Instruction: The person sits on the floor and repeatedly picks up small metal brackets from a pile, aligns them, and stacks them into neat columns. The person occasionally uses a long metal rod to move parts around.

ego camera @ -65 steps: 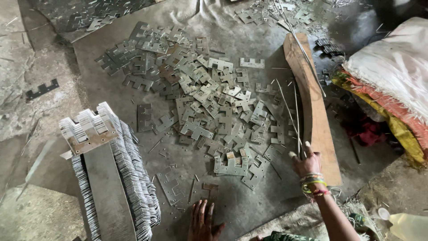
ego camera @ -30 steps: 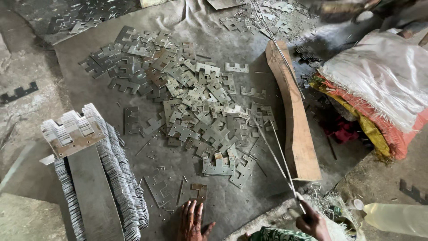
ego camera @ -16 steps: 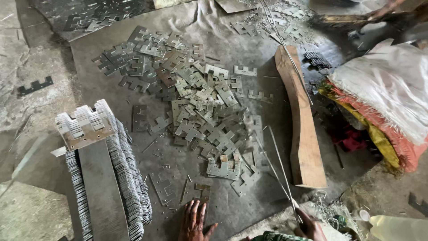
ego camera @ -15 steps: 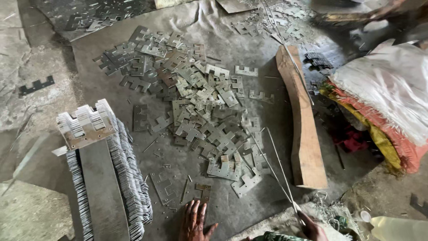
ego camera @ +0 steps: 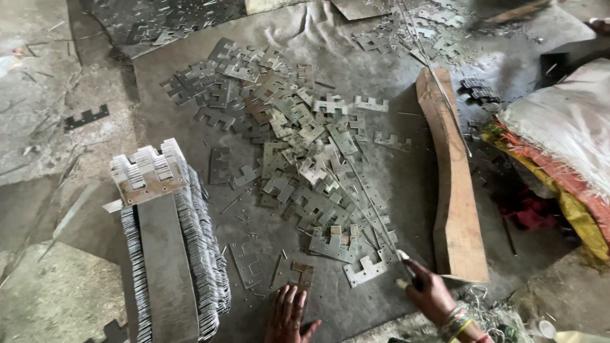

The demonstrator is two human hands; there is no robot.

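Right hand [ego camera: 429, 293] first: fingers curled tight around the near end of a thin metal rod [ego camera: 365, 200], pinching it near the bottom edge of the view. Bangles sit on that wrist. The rod runs up and away to the left, lying low across the heap of stamped metal plates [ego camera: 298, 136], and its far tip gets lost among them, so I can't say just where it ends. Right beside the fist lies one pale notched plate [ego camera: 365, 270], apparently touching the rod's near end, though the blur there makes that hard to call.

Over to the left hand [ego camera: 289, 314]: flat on the floor, fingers spread wide, gripping nothing. Its fingertips sit just below a small rusty plate [ego camera: 298, 274], close but apart from it as far as I can see.

The scattered plates, comb-edged and grey, cover the middle of a dark sheet [ego camera: 406, 184] spread on the ground, thickest at centre and thinning toward the hands. To the right of the heap a curved wooden plank [ego camera: 452, 190] lies lengthwise, its near end just beside the right hand, with another long wire resting along its top. Further right, a bundle of white and orange cloth [ego camera: 559, 146]. On the left stands a tall, neat stack of plates [ego camera: 168, 248], packed on edge around a flat metal bar, well apart from both hands.
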